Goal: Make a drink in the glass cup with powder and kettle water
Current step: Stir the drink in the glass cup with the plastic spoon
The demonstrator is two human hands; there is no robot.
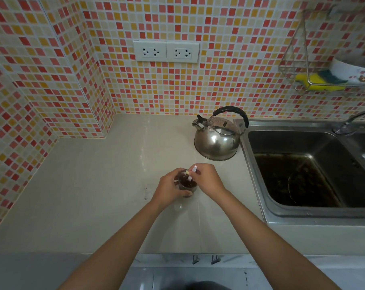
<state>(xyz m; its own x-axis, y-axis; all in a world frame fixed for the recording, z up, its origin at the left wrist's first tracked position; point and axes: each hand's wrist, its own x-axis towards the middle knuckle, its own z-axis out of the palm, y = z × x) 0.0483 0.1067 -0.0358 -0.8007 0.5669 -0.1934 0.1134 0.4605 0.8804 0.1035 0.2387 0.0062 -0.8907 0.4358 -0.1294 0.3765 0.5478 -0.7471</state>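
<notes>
A small glass cup with dark brown liquid in it stands on the pale counter. My left hand wraps around its left side. My right hand pinches a thin white stick or sachet that slants down into the cup; what it is exactly I cannot tell. The steel whistling kettle with a black handle stands behind the cup, next to the sink, untouched.
A steel sink with dark residue lies to the right, its tap at the back. Double wall sockets sit above the counter. A wire rack holds a yellow sponge and a bowl.
</notes>
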